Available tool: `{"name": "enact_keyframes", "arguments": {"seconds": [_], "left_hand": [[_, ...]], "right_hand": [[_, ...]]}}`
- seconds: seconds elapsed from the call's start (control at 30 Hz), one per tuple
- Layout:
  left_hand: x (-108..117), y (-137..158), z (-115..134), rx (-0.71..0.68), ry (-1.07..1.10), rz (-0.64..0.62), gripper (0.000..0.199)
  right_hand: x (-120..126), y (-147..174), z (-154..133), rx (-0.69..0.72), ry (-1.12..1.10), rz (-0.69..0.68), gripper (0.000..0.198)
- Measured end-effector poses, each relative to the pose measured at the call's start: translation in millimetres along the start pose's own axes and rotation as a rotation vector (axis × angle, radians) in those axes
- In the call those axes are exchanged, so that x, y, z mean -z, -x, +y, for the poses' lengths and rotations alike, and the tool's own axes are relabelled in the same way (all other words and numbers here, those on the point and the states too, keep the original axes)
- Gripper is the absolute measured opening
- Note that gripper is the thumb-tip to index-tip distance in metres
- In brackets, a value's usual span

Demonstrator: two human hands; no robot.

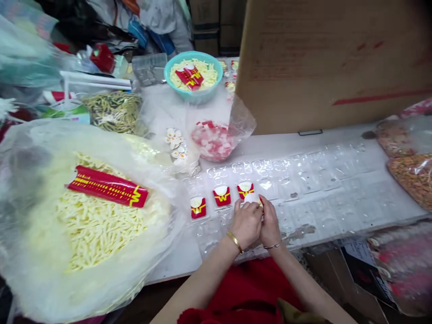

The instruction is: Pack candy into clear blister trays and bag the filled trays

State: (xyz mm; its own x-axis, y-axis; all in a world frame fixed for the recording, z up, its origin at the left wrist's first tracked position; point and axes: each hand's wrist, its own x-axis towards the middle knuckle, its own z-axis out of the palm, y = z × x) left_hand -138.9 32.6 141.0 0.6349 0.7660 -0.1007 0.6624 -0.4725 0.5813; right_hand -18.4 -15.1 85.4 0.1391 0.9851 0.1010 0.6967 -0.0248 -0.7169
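Observation:
My left hand [247, 223] and my right hand [271, 223] are together over the table, fingers closed around a small fries box [252, 198]. Its white rounded top shows above the fingers, with a bit of red at the right; the rest is hidden. Just beyond it lies a red fries box with a yellow mark [244, 189], partly covered. Two similar boxes, a middle one [222, 196] and a left one [198, 208], sit to the left in transparent plastic trays [300, 173]. Farther left, a large plastic bag [30, 211] holds pale yellow sticks [104, 234] and a stack of red boxes [108, 185].
A turquoise bowl [194, 95] holds more sticks and red boxes. Before it lie a bag of pink and white pieces [216, 141] and small egg-like pieces [175, 143]. A tall cardboard box [303, 67] stands at the back right. Bagged brownish pieces [413, 175] lie far right.

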Motion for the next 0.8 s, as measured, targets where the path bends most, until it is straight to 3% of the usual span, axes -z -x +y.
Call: {"name": "enact_keyframes", "arguments": {"seconds": [0.17,0.33,0.53,0.67,0.8], "left_hand": [[-45,-89,-8,-0.185,0.054,-0.134,0.019],[-78,-148,-34,-0.181,0.038,-0.208,0.025],[-95,-159,-51,-0.219,-0.07,-0.327,0.022],[-100,-157,-49,-0.183,-0.143,-0.277,0.021],[-99,-145,-30,-0.06,-0.099,-0.23,0.026]], "right_hand": [[24,-30,68,-0.036,0.085,0.075,0.065],[21,-50,111,-0.103,0.272,0.033,0.071],[3,-42,137,-0.11,0.327,0.032,0.053],[-2,-52,144,-0.063,0.483,-0.037,0.047],[6,-60,136,-0.015,0.452,-0.11,0.035]]}}
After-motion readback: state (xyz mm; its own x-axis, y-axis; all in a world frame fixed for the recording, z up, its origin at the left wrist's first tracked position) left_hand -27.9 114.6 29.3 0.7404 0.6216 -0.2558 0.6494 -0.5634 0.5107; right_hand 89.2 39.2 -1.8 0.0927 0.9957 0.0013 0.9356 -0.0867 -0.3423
